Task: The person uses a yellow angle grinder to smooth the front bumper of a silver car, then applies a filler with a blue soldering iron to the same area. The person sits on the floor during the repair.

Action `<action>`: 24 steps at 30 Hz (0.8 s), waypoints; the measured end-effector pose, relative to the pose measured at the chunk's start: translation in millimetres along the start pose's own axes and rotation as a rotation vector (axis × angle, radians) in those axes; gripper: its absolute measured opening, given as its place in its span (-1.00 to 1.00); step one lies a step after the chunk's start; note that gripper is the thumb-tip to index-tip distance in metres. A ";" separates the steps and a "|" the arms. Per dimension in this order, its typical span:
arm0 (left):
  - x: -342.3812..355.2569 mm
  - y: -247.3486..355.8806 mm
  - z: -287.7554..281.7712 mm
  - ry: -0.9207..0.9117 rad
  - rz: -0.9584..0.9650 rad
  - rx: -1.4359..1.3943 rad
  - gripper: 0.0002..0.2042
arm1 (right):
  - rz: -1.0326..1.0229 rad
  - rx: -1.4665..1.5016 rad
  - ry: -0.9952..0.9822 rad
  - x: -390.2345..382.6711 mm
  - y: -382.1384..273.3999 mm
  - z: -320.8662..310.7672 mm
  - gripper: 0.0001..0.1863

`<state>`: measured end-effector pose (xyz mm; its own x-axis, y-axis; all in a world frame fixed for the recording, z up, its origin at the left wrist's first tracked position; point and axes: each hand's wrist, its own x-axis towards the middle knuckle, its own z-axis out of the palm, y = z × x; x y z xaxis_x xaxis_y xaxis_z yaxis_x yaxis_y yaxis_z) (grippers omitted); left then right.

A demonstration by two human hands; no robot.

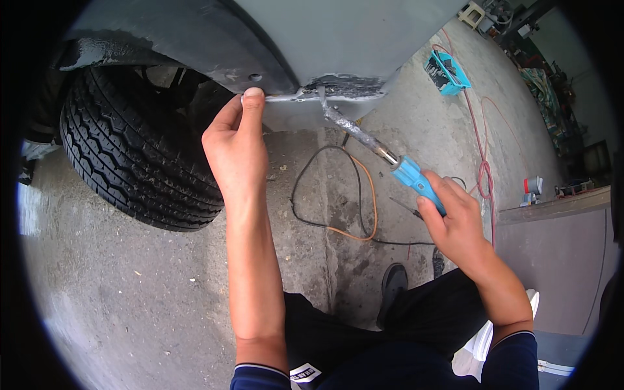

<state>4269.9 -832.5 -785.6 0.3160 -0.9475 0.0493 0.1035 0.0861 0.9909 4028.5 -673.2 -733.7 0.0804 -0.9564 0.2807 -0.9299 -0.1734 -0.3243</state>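
My right hand (455,218) grips the blue handle of a soldering iron (416,179). Its long, grimy metal shaft slants up and left, and the tip meets the lower edge of a grey car body panel (354,39). Scraped dark and silvery patches (344,86) mark the panel around that tip. With thumb and fingers pinched, my left hand (237,136) holds one end of a thin white rod (281,99). The rod runs along the panel's edge toward the iron's tip. A black trim piece (201,32) curves above my left hand.
A black tyre (130,149) stands close left of my left forearm. Black and orange cable (370,195) loops over the concrete floor. A screwdriver-like tool (406,208) shows by my right hand. Farther right are a turquoise basket (448,75), a red hose (484,156) and a grey-brown panel (552,260).
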 end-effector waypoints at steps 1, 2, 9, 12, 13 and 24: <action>-0.2 0.1 0.0 0.000 0.000 0.002 -0.51 | -0.001 0.002 -0.005 0.0 -0.5 -0.3 -0.62; 0.1 -0.6 0.0 -0.003 0.002 -0.002 -0.51 | 0.003 0.003 -0.009 0.1 -0.7 -0.6 -0.62; 0.8 -0.9 0.0 -0.006 -0.013 0.016 -0.51 | -0.010 0.032 0.008 -0.9 0.8 0.3 -0.62; 1.2 -1.2 0.4 -0.009 -0.013 0.008 -0.50 | -0.015 0.032 0.021 -2.4 2.2 -2.5 -0.61; 1.2 -0.8 -0.4 -0.008 -0.012 0.004 -0.50 | -0.013 0.036 0.023 -2.4 1.8 -2.9 -0.61; 0.6 -2.7 2.4 0.030 0.058 0.004 -0.57 | 0.014 0.034 0.004 1.0 -0.9 -1.6 -0.63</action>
<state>4267.5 -834.1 -788.0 0.3491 -0.9314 0.1028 0.0802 0.1390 0.9870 4028.8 -673.6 -731.7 0.0662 -0.9578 0.2798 -0.9180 -0.1683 -0.3590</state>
